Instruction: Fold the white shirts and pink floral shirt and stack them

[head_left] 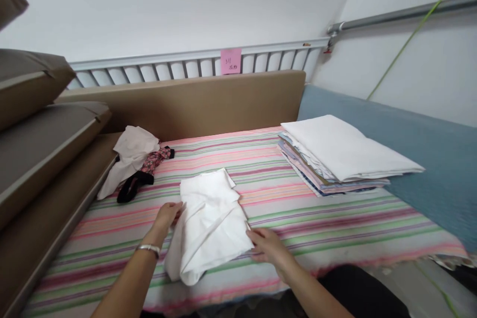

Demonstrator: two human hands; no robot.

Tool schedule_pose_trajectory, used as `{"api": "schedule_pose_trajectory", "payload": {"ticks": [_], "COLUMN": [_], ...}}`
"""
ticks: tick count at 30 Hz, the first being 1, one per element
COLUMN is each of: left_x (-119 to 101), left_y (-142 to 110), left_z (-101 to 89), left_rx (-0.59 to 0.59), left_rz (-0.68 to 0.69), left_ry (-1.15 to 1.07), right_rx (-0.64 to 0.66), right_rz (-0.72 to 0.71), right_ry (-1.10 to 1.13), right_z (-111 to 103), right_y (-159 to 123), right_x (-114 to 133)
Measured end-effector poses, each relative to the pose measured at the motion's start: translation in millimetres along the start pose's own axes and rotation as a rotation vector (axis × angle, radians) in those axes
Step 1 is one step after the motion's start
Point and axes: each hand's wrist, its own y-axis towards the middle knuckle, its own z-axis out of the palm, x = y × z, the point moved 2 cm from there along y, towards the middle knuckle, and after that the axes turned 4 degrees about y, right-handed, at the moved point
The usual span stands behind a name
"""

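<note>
White cloth (212, 218), likely light, soft and best held by its edges, lies left of the folded stack (345, 151), left hand (168, 216) pinching its left edge, right hand (267, 247) its near right corner.

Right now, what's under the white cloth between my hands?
The striped cover shows around the white cloth and seems to run beneath it. The area directly underneath is covered, so I can't see whether anything else lies there.
</note>
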Motion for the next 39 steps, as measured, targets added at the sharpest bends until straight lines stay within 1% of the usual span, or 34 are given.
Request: {"api": "schedule_pose_trajectory", "payload": {"ticks": [2, 3, 5, 7, 10, 13, 14, 16, 18, 20, 21, 23, 25, 26, 27, 29, 30, 31, 33, 34, 36, 39], "left_x": [-6.8, -9.2, -12.4, -13.5, -10.3, -1.7, 1.9, 8.7, 13.0, 14.3, 14.2, 15.5, 21.7, 26.7, 32.6, 44.4, 49.4, 53.7, 59.7, 61.1, 61.2, 54.6], "left_y": [11.2, 15.8, 22.3, 24.1, 15.1, -10.1, -21.7, -47.9, -74.6, -97.6, -106.8, -120.2, -128.9, -132.5, -136.4, -145.6, -150.9, -156.4, -165.5, -168.7, -171.5, -170.3], "left_z": [13.8, 20.4, 30.9, 36.9, 38.7, 43.8, 48.6, 62.7, 78.7, 88.8, 89.8, 83.2, 69.2, 61.7, 54.8, 45.5, 43.4, 42.8, 43.7, 44.0, 42.6, 35.5], "left_rx": [0.073, 0.090, 0.090, 0.080, 0.050, 0.006, -0.009, -0.030, -0.036, -0.030, -0.022, 0.000, 0.035, 0.046, 0.044, 0.007, -0.018, -0.039, -0.048, -0.044, -0.034, -0.053], "left_rz": [-0.079, -0.114, -0.161, -0.177, -0.184, -0.204, -0.213, -0.236, -0.252, -0.259, -0.255, -0.231, -0.182, -0.134, -0.065, 0.135, 0.245, 0.344, 0.476, 0.512, 0.515, 0.405], "left_ry": [-0.049, -0.071, -0.106, -0.150, -0.229, -0.320, -0.352, -0.415, -0.469, -0.510, -0.522, -0.505, -0.394, -0.298, -0.177, 0.116, 0.270, 0.409, 0.599, 0.631, 0.588, 0.334], "right_rx": [0.021, 0.030, 0.035, 0.032, 0.046, 0.073, 0.087, 0.086, 0.031, -0.042, -0.076, -0.144, -0.212, -0.243, -0.266, -0.271, -0.255, -0.232, -0.187, -0.171, -0.154, -0.157], "right_rz": [0.044, 0.055, 0.067, 0.084, 0.111, 0.117, 0.113, 0.061, -0.044, -0.145, -0.183, -0.260, -0.363, -0.450, -0.550, -0.715, -0.754, -0.754, -0.685, -0.657, -0.619, -0.603], "right_ry": [0.017, 0.018, 0.023, 0.041, 0.054, -0.028, -0.090, -0.262, -0.420, -0.502, -0.518, -0.537, -0.555, -0.561, -0.560, -0.521, -0.485, -0.447, -0.394, -0.389, -0.421, -0.541], "right_z": [10.3, 16.1, 26.1, 31.6, 27.0, 5.4, -4.9, -28.0, -50.9, -69.0, -75.3, -82.5, -83.6, -82.5, -80.6, -75.4, -72.6, -69.7, -64.4, -62.1, -58.4, -54.8], "right_y": [-7.8, -9.4, -8.7, -5.1, 1.5, 11.5, 16.7, 30.5, 46.8, 60.2, 64.0, 63.1, 49.7, 38.7, 25.8, -2.3, -15.4, -27.1, -44.9, -51.5, -60.5, -68.3], "right_x": [-0.3, 1.4, 5.6, 8.3, 11.1, 22.7, 30.3, 51.4, 77.1, 99.2, 106.3, 110.4, 100.5, 91.3, 79.9, 52.3, 37.4, 22.6, -3.9, -14.4, -29.4, -38.6]}}
